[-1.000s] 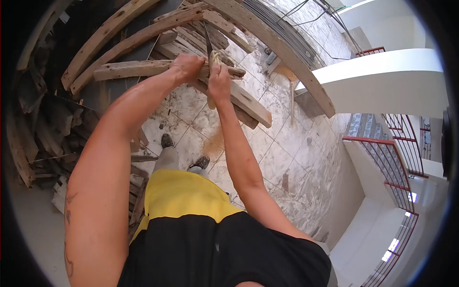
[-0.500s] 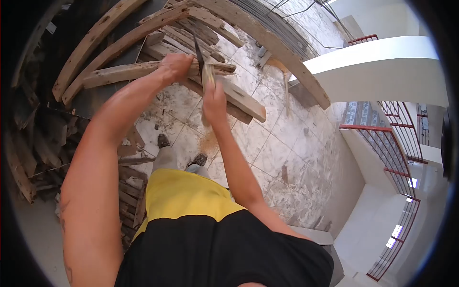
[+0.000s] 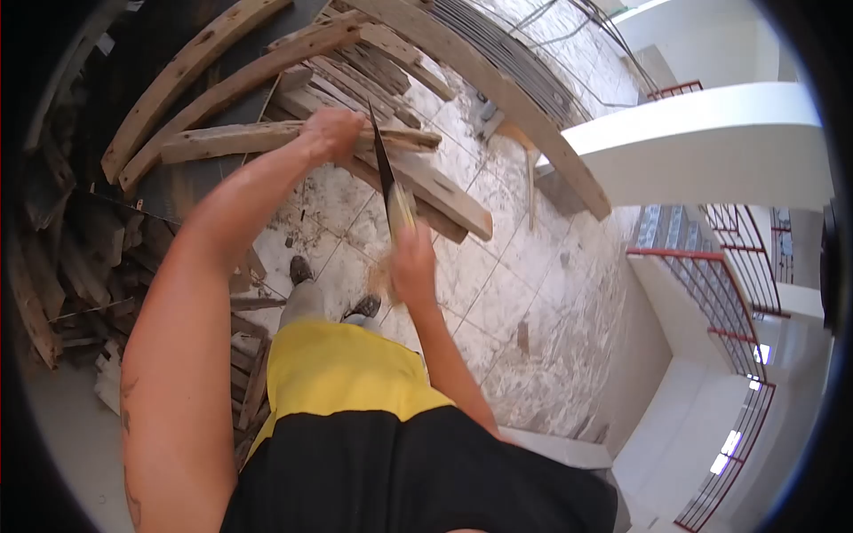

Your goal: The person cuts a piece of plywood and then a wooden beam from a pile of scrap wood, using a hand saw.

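Note:
My left hand (image 3: 334, 133) is closed around a rough wooden beam (image 3: 231, 139), near its splintered right end. My right hand (image 3: 412, 259) grips the handle of a handsaw (image 3: 384, 164), and that hand is a little blurred. The dark blade points up and away from me and crosses the beam just right of my left hand. Below it, another squared beam (image 3: 444, 197) extends to the right above the tiled floor. Pale sawdust lies on the tiles near my right hand.
Long beams (image 3: 195, 62) lie at the upper left, with piled scrap wood (image 3: 80, 258) below them. Another long beam (image 3: 533, 115) slants across the upper middle. Dusty floor tiles (image 3: 533, 302) spread to the right, beside a white curved wall (image 3: 693, 133) and red-railed stairs (image 3: 680, 254).
My right hand has pulled back toward me with the saw, and more of the blade shows. My left hand stays on the beam. The view has shifted slightly.

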A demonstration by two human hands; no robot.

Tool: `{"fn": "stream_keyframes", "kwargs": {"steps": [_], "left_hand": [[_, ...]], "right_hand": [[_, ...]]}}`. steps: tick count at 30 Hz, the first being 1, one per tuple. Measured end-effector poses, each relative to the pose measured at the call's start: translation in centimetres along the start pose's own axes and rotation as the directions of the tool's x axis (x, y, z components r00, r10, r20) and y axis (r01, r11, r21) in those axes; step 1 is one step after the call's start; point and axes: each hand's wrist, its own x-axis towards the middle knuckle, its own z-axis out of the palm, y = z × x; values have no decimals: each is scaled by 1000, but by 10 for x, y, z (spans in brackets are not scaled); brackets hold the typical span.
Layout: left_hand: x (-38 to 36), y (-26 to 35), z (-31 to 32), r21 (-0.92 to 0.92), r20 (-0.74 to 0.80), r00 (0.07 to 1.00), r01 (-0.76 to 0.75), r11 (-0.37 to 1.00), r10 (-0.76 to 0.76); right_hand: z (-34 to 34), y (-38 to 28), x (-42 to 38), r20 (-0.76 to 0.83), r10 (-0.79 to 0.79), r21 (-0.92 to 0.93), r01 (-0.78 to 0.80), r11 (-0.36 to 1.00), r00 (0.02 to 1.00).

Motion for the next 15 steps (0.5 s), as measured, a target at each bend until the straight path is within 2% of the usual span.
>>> {"fn": "stream_keyframes", "kwargs": {"steps": [3, 5, 7, 8, 10, 11, 12, 14, 15], "left_hand": [[-4, 4, -9, -10, 65, 998, 23, 1000, -23], [-8, 10, -11, -39, 68, 997, 24, 999, -21], [-9, 6, -6, -74, 3, 1000, 24, 997, -24], [-8, 6, -7, -61, 18, 999, 39, 997, -38], [-5, 2, -1, -38, 7, 1000, 28, 999, -28], [-1, 0, 1, -19, -10, 1000, 17, 1000, -17], [0, 1, -2, -23, 35, 999, 21, 1000, -20], [2, 3, -1, -43, 36, 999, 41, 998, -39], [2, 0, -1, -49, 49, 998, 45, 998, -42]], "right_hand": [[-26, -19, -50, -50, 93, 69, -90, 994, 994], [5, 6, 22, 31, 40, -116, -36, 993, 999], [45, 8, 98, -62, -24, -60, 21, 998, 998], [44, 5, 91, -55, -18, -57, 15, 998, 998], [29, -9, 78, 68, 189, -12, -189, 982, 980], [12, -15, 40, 17, 139, -64, -138, 988, 990], [-6, -7, 2, 17, 32, -23, -32, 999, 999], [-18, -6, -34, -81, -41, -41, 38, 998, 996], [-21, -7, -34, -64, -6, -31, 4, 999, 998]]}}
